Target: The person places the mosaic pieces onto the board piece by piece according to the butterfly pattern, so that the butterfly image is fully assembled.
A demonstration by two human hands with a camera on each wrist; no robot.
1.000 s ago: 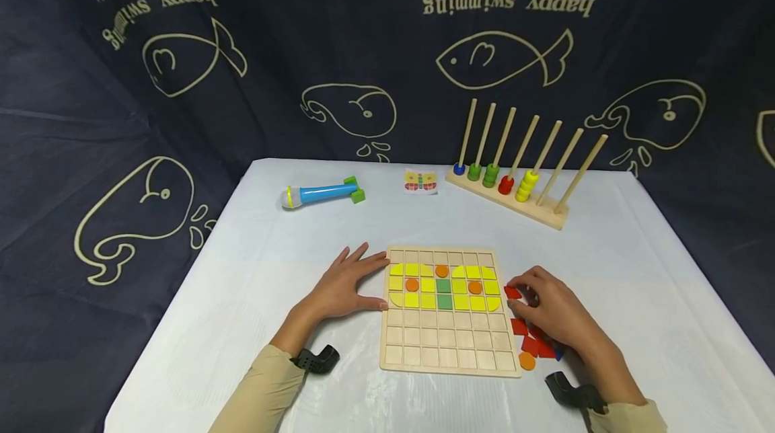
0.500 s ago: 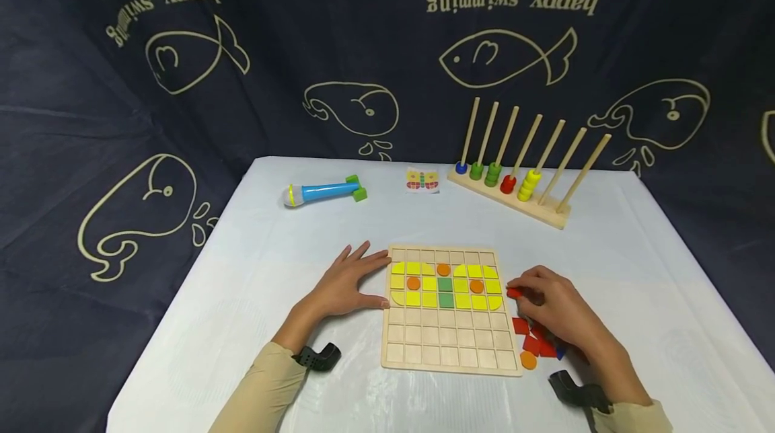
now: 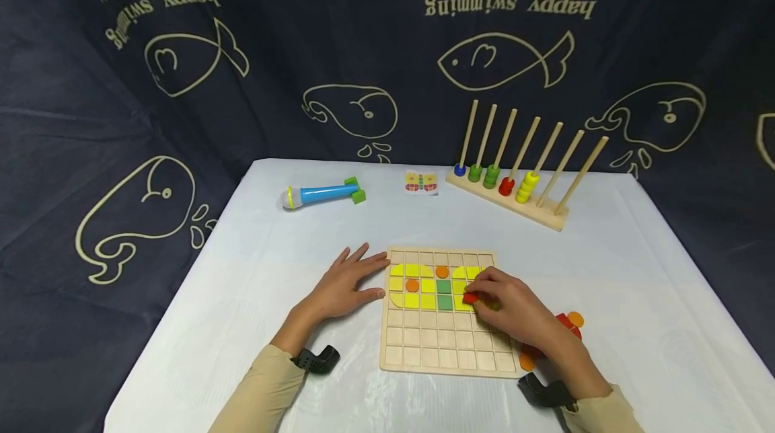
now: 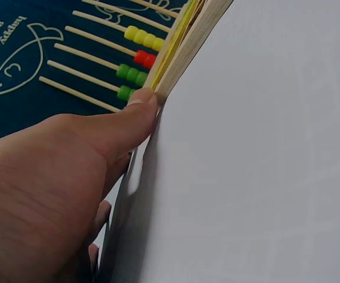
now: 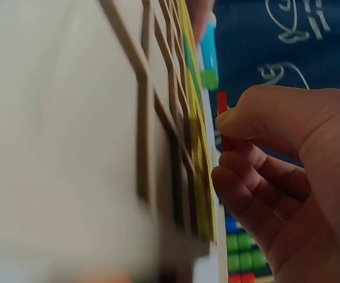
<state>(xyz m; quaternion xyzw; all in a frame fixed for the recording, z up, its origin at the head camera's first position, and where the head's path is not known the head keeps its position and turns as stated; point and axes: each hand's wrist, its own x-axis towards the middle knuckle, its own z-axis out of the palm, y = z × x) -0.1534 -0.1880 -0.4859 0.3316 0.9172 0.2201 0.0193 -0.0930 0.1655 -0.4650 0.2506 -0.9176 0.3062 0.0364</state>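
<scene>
A wooden grid board (image 3: 449, 356) lies on the white table, its upper rows filled with yellow, green and orange pieces such as a green square (image 3: 445, 302). My left hand (image 3: 344, 288) rests spread at the board's left edge; in the left wrist view its thumb (image 4: 128, 118) touches the wooden rim. Over the right half of the board, my right hand (image 3: 511, 305) pinches a red tile (image 3: 469, 298) between thumb and fingers. The right wrist view shows this red tile (image 5: 222, 106) edge-on, close over the board. The hand covers some yellow pieces at the right.
Loose red pieces (image 3: 569, 324) and orange discs (image 3: 576, 319) lie right of the board, partly under the right forearm. Farther back are a toy microphone (image 3: 327, 193), a butterfly picture card (image 3: 420, 183) and a peg stand with coloured beads (image 3: 514, 201). A dark printed cloth (image 3: 363, 36) hangs behind.
My right hand has picked up the red tile from beside the board and carried it left over the grid. The left hand has stayed at the board's edge.
</scene>
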